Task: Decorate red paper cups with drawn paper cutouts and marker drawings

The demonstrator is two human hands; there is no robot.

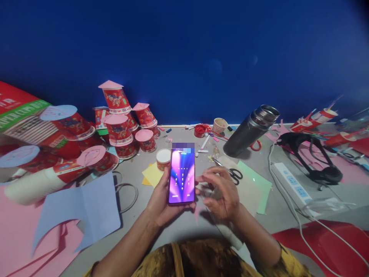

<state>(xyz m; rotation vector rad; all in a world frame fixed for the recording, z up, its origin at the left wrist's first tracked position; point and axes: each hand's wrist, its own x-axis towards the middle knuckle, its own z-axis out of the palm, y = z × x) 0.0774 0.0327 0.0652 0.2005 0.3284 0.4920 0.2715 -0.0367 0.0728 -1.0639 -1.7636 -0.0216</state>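
My left hand [161, 204] is wrapped round a smartphone [182, 175], held upright over the table's middle. Its lit purple screen shows a number keypad with a row of dots above it. Just right of the phone is my right hand [221, 194], fingers loosely curled and apart, holding nothing that I can see. Scissors [235, 175] with black handles lie behind that hand, on pale and green paper [255, 184]. A white-topped paper cup [163, 158] stands behind the phone's left edge, by yellow paper [151, 176].
Red paper cups [118, 132] with pink and blue paper tops are stacked at left, near blue card [98, 204]. A dark flask [250, 130] leans at right. Further right lie a power strip [292, 184], cables and a black head strap [314, 157]. Markers [204, 142] lie behind.
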